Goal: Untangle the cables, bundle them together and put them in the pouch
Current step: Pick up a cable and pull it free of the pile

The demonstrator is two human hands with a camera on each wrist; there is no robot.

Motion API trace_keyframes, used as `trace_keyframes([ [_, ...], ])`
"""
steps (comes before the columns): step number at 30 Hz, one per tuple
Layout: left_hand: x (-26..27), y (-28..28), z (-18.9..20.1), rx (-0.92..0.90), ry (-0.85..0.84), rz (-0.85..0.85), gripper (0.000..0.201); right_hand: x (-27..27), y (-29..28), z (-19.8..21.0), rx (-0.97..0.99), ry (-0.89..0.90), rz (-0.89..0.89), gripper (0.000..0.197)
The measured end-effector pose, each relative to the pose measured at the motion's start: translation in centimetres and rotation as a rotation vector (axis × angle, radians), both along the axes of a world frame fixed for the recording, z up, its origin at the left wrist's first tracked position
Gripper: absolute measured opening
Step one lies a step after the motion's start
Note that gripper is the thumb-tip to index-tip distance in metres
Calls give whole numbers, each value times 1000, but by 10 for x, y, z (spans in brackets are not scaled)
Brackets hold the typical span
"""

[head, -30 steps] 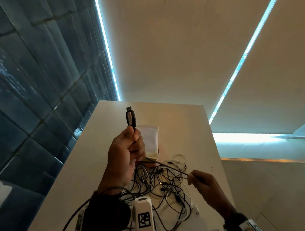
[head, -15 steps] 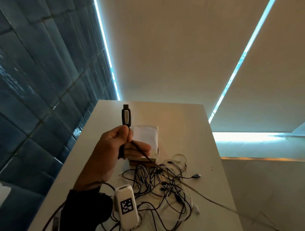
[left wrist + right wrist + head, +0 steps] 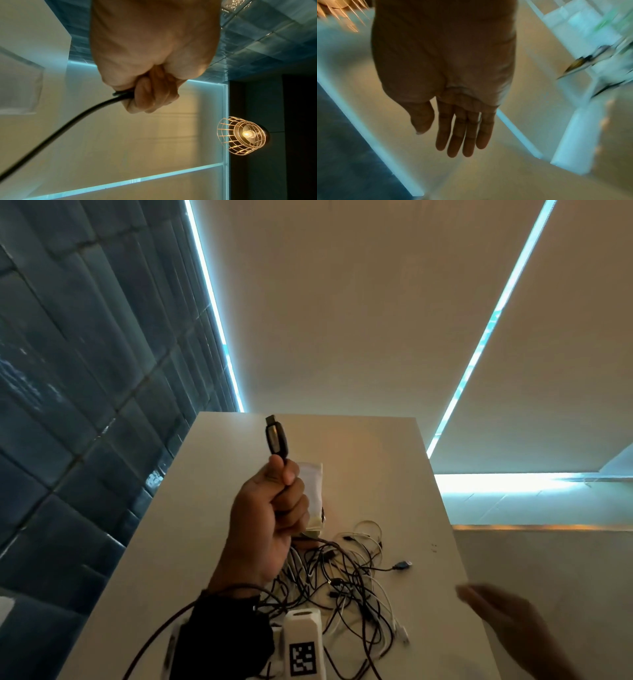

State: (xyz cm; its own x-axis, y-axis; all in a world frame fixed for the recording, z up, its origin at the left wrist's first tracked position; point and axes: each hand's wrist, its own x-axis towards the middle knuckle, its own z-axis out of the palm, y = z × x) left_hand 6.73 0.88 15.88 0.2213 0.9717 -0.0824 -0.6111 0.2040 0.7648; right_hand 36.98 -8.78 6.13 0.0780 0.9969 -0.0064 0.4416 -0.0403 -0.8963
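My left hand [image 3: 274, 508] is raised above the white table [image 3: 178, 542] and grips a black cable just below its thick black plug [image 3: 275, 440], which points up. In the left wrist view the black cable [image 3: 68, 124] runs out of the closed left hand [image 3: 150, 97] toward the lower left. A tangle of black and white cables [image 3: 346, 583] lies on the table under the hand. The white pouch [image 3: 313, 491] lies flat behind the tangle, partly hidden by my left hand. My right hand [image 3: 496, 614], blurred, hovers at the table's right edge; in the right wrist view the right hand [image 3: 458, 129] has straight fingers and holds nothing.
A blue-tipped plug [image 3: 404, 565] sticks out at the tangle's right side. A dark tiled wall [image 3: 85, 405] runs along the table's left. The table's right edge drops to a lower floor area [image 3: 548, 559]. A caged lamp [image 3: 241, 135] shows in the left wrist view.
The right hand let go of the cable it was pulling, left the view, and has come back empty at the table's right edge. The left hand stays raised with the plug.
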Motion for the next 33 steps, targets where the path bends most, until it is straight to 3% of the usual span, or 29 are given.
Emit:
trace_keyframes([
  [2,9,-3,2,2,15,-26,29,-40,19,32,-35,-49,100,14],
  [6,24,-10,4,2,66,-55,28,-115,48,56,-64,119,565,41],
  [8,26,-11,3,0,84,-60,29,-136,51,61,-70,184,680,31],
  [10,21,-11,0,-11,66,-65,31,-139,52,64,-120,298,594,18],
  [13,4,-9,-9,34,63,-199,36,-114,51,58,-41,246,391,24],
  [16,-4,-12,-15,109,258,-466,35,-82,46,47,32,127,337,27],
  [18,-9,-14,-18,91,361,-555,37,-59,42,33,31,61,236,27],
  [21,-22,-13,-16,132,267,-497,36,-17,29,12,13,126,4,31],
  [22,-26,-11,-14,153,210,-425,35,-5,22,6,-42,140,-23,42],
  [23,-26,-10,-12,162,168,-344,36,4,16,1,-122,140,1,47],
  [25,-16,-9,-9,138,94,-211,34,12,9,-13,-350,31,238,22],
  [27,1,-9,-9,98,-14,-189,31,2,4,-18,-512,-278,501,28],
  [28,11,-10,-10,88,-62,-215,29,-8,5,-18,-501,-352,532,17],
  [29,21,-12,-13,81,-94,-244,27,-18,8,-13,-411,-364,490,25],
  [31,41,-17,-19,73,-100,-285,26,-43,17,3,-192,-147,377,49],
  [33,58,-20,-22,77,-24,-302,27,-72,29,23,-159,199,459,42],
])
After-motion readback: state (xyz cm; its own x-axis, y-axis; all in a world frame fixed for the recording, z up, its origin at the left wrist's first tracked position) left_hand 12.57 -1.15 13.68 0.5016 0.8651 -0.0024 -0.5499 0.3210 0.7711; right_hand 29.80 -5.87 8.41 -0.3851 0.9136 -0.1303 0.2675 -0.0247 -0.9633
